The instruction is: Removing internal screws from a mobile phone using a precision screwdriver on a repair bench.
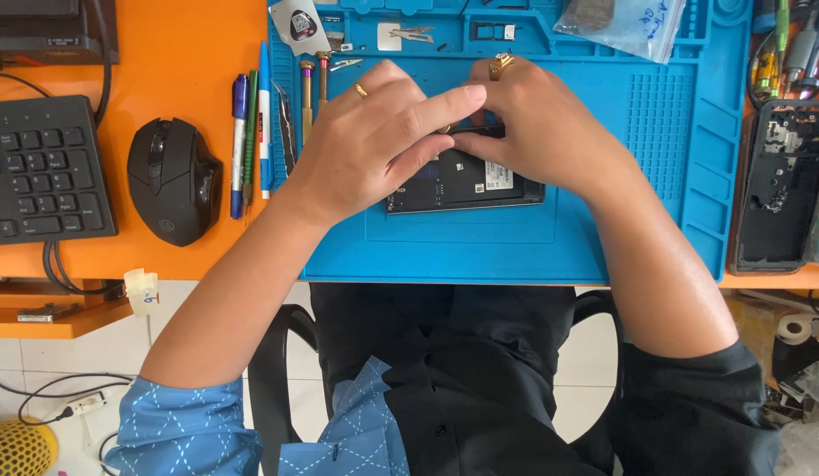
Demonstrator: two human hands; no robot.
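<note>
While your left hand (374, 141) and right hand (533, 132) pinch a small dark part over the opened phone (462, 185) on the blue mat (656, 220), fingers closed on it, looks like you're mid-teardown, board still in there.

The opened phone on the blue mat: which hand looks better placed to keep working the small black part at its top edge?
Probably the right hand: its fingertips pinch the small black part at the opened phone's top edge. The left hand lies across the phone with its index finger extended over that spot.
</note>
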